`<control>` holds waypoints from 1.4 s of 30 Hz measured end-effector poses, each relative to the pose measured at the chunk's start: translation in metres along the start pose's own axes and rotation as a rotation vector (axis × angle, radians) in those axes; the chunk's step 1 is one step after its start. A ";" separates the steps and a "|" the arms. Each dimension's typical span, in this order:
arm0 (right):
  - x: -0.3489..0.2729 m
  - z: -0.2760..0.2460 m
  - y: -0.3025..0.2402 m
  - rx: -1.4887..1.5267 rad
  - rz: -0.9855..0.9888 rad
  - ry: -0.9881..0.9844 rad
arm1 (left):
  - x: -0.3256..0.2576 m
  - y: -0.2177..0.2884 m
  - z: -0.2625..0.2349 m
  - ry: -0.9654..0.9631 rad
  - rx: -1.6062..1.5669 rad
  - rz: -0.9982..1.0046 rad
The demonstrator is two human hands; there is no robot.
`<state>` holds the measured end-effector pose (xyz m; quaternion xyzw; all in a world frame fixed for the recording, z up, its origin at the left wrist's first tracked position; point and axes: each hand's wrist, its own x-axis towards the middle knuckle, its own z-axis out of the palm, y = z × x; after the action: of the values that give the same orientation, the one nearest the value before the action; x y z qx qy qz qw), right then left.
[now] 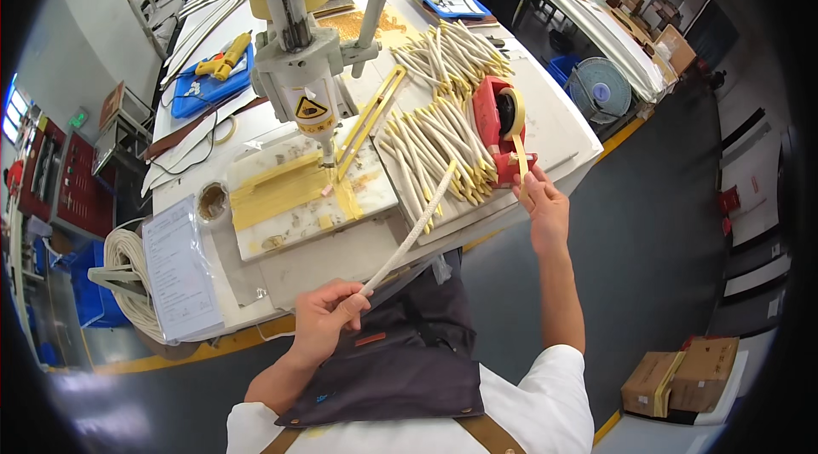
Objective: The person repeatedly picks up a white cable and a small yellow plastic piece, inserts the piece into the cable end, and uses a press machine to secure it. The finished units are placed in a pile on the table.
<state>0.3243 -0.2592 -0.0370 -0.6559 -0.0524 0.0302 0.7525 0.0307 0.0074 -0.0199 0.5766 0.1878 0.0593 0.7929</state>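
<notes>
Low in the frame, left of centre, the left hand (pixel 328 318) is curled shut, thumb and fingers pinching the near end of a white braided sleeve (pixel 409 237). From that pinch the sleeve runs straight up and to the right, its long axis on a diagonal, and its far end reaches the near edge of the pile of cut white sleeves (pixel 439 126) on the board in the middle of the frame. Left of that line, on the white worktable (pixel 341 258), sits a pale slab striped with yellow tape (pixel 294 194), with the nozzle of a grey press machine (pixel 298 53) standing just above it. Further right, the red tape dispenser (pixel 503 126) rests at the right edge of the pile, and a strip of yellowish tape (pixel 518 151) hangs down from its roll. The right hand (pixel 544 202), arm stretched well forward, has its fingertips closed on the lower end of that strip, just below the dispenser. So the sleeve's far end lies to the left of the right hand and near it, while the left hand holds the opposite end, well apart from the tape; the right hand is the nearer one to the dispenser.
</notes>
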 end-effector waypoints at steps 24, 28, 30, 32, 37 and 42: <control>-0.096 0.076 -0.040 -0.248 -0.190 -0.607 | 0.000 0.014 0.000 0.031 -0.020 0.092; -0.118 0.118 -0.047 -0.265 -0.133 -0.932 | -0.008 0.018 -0.003 0.096 0.055 0.065; -0.125 0.133 -0.052 -0.302 -0.184 -1.005 | -0.011 0.017 -0.002 0.077 0.087 0.108; -0.128 0.139 -0.053 -0.297 -0.200 -1.008 | -0.009 0.018 -0.001 0.071 0.121 0.142; -0.134 0.142 -0.044 -0.304 -0.177 -0.968 | -0.013 0.011 0.001 0.070 0.213 0.229; -0.142 0.145 -0.043 -0.369 -0.238 -0.890 | -0.013 0.008 0.006 0.121 0.341 0.388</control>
<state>0.1653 -0.1381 0.0193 -0.6910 -0.4476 0.2116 0.5267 0.0224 0.0005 -0.0075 0.7226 0.1280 0.2119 0.6454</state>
